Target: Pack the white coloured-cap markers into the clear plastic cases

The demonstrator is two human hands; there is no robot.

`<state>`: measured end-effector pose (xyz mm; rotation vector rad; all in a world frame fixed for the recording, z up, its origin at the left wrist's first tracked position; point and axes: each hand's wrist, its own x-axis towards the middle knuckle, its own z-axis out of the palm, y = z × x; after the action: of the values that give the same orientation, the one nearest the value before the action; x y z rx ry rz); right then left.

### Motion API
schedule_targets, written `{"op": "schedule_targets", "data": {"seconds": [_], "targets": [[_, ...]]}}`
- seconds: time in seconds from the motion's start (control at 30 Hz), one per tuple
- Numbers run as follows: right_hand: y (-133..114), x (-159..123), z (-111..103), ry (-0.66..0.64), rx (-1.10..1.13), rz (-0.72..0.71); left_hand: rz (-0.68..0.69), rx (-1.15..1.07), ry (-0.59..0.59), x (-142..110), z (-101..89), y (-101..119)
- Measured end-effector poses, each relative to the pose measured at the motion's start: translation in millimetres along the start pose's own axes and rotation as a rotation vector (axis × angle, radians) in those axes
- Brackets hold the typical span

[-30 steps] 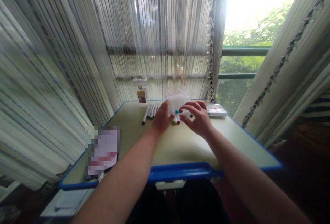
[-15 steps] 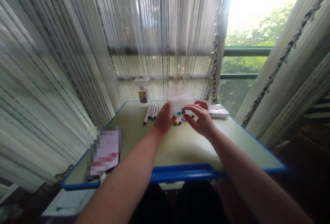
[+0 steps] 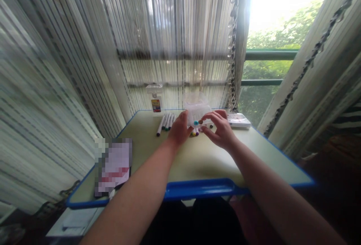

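Observation:
Over the far half of the table, my left hand (image 3: 179, 127) is closed around the side of a translucent plastic box (image 3: 197, 107). A marker with a turquoise end (image 3: 196, 123) and one with a brown end (image 3: 200, 122) show at the box's near opening. My right hand (image 3: 218, 127) is at the box's right side, index finger and thumb apart beside the brown end, with nothing visible between them. Beneath the hands lie markers with yellow and purple ends (image 3: 195, 133), partly covered. A black-ended marker (image 3: 211, 126) lies below the right fingers.
Several white markers (image 3: 165, 121) lie in a row left of the box. A clear case with a label (image 3: 156, 104) stands at the far edge. A flat white box (image 3: 239, 120) is at the right. A blurred-out item (image 3: 115, 164) lies at the left; a blue tray edge (image 3: 200, 189) runs along the front.
My right index finger has shifted slightly away from the brown-ended marker, and the gap to the thumb is wider. My left hand and the box stay nearly in place.

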<state>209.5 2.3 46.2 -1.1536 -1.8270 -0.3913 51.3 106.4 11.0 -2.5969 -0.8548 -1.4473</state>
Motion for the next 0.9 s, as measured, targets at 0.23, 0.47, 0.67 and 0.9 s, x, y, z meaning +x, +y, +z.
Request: {"op": "schedule_targets", "data": {"seconds": [0.23, 0.47, 0.67, 0.9], "targets": [[-3, 2, -1, -0.014, 0.026, 0.025, 0.001, -0.007, 0.016, 0, 0.7, -1], [-2, 1, -1, 0.02, 0.052, 0.017, 0.002, -0.014, 0.004, 1, -0.7, 1], [-3, -1, 1, 0.085, 0.095, 0.051, -0.017, -0.012, -0.016, 0, -1.9, 2], [15, 0, 6, 0.229, 0.269, 0.079, -0.063, -0.009, 0.005, 1, 0.9, -3]]}}
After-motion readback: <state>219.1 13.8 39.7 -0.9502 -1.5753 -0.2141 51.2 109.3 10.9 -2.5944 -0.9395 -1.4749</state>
